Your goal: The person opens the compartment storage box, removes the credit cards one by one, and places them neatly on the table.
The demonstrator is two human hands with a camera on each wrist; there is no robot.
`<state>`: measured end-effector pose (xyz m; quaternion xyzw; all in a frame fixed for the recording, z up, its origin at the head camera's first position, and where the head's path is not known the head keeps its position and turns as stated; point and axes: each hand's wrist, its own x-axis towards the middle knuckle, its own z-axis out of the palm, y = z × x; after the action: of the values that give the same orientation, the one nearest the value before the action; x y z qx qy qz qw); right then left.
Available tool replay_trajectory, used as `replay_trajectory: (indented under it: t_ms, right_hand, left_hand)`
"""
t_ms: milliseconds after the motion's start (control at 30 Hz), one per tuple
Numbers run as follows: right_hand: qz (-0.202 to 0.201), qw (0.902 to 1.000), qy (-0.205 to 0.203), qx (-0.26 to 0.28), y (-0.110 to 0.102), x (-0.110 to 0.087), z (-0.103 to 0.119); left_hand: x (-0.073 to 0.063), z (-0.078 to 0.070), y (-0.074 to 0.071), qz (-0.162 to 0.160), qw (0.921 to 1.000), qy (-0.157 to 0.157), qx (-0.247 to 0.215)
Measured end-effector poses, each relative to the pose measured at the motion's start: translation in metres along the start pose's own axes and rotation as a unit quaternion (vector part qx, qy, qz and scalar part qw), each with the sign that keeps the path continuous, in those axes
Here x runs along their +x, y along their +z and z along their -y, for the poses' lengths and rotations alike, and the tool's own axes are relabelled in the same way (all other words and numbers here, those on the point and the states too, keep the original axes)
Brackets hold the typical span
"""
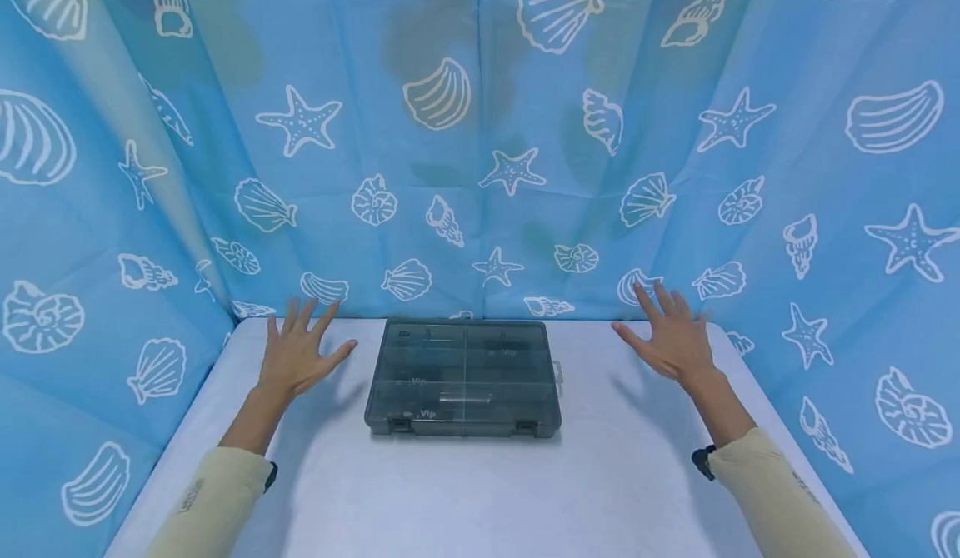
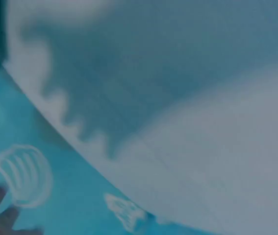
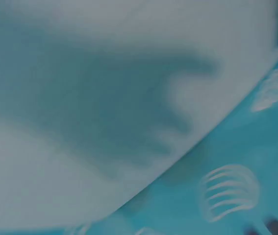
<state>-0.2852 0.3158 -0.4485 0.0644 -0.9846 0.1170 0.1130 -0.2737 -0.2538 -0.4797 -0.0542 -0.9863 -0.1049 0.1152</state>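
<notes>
Grey case (image 1: 480,371), “Vip” lettering (image 1: 427,414), left hand (image 1: 294,360) spread, right hand (image 1: 675,343) spread

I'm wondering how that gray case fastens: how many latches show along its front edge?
2: a left latch and a right latch, near opposite ends of the gray case's front edge. Any at the back would be hidden.
</notes>
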Motion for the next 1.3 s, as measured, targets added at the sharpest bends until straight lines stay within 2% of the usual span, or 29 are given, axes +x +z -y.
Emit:
replay_trajectory:
  t_ms: [67,100,133,200,267,333,367,533,567,633,700,800,867,900,1000,1067,1200,1300]
  right_hand:
    - [0.020,0.9951,0.001,0.097,0.001,-0.007,0.014]
    - [0.037,0.9869,0.002,0.157,0.002,-0.011,0.023]
    - [0.058,0.9742,0.004,0.218,0.003,-0.016,0.032]
    - [0.111,0.9392,0.014,0.325,0.008,-0.027,0.051]
    - [0.169,0.9014,0.029,0.398,0.011,-0.040,0.072]
    - [0.217,0.8663,0.042,0.448,0.021,-0.053,0.088]
    - [0.240,0.8495,0.050,0.467,0.026,-0.059,0.094]
    - [0.334,0.7731,0.081,0.533,0.054,-0.082,0.115]
    - [0.347,0.7594,0.088,0.543,0.058,-0.085,0.118]
    - [0.371,0.7248,0.105,0.571,0.065,-0.091,0.125]
    - [0.387,0.6778,0.134,0.611,0.071,-0.096,0.129]
    - [0.392,0.6029,0.179,0.672,0.076,-0.100,0.134]
    - [0.387,0.5595,0.207,0.703,0.079,-0.102,0.136]
    - [0.385,0.5445,0.217,0.713,0.080,-0.103,0.136]
    - [0.372,0.5086,0.241,0.738,0.086,-0.104,0.136]
    - [0.364,0.4904,0.257,0.749,0.090,-0.105,0.136]
    - [0.351,0.4711,0.271,0.762,0.098,-0.106,0.133]
    - [0.350,0.4664,0.267,0.767,0.101,-0.106,0.131]
  left_hand:
    - [-0.004,-0.009,0.000,0.029,0.9967,-0.026,-0.071]
    - [-0.006,-0.015,0.001,0.052,0.9911,-0.042,-0.115]
    - [-0.007,-0.021,0.003,0.077,0.9820,-0.061,-0.161]
    - [-0.010,-0.031,0.007,0.134,0.9524,-0.100,-0.255]
    - [-0.011,-0.039,0.014,0.180,0.9191,-0.136,-0.323]
    - [-0.013,-0.043,0.021,0.200,0.8919,-0.166,-0.370]
    - [-0.014,-0.045,0.024,0.203,0.8822,-0.177,-0.386]
    - [-0.019,-0.045,0.034,0.215,0.8543,-0.231,-0.413]
    - [-0.020,-0.045,0.035,0.218,0.8488,-0.239,-0.418]
    - [-0.020,-0.045,0.035,0.222,0.8396,-0.242,-0.432]
    - [-0.019,-0.044,0.036,0.223,0.8350,-0.245,-0.440]
    - [-0.016,-0.044,0.038,0.225,0.8356,-0.240,-0.440]
    - [-0.014,-0.042,0.039,0.224,0.8357,-0.245,-0.438]
    - [-0.014,-0.042,0.040,0.222,0.8353,-0.246,-0.439]
    - [-0.013,-0.042,0.039,0.217,0.8368,-0.249,-0.436]
    - [-0.014,-0.042,0.039,0.216,0.8363,-0.251,-0.437]
    - [-0.014,-0.042,0.039,0.222,0.8358,-0.251,-0.436]
    - [-0.014,-0.042,0.039,0.222,0.8375,-0.249,-0.432]
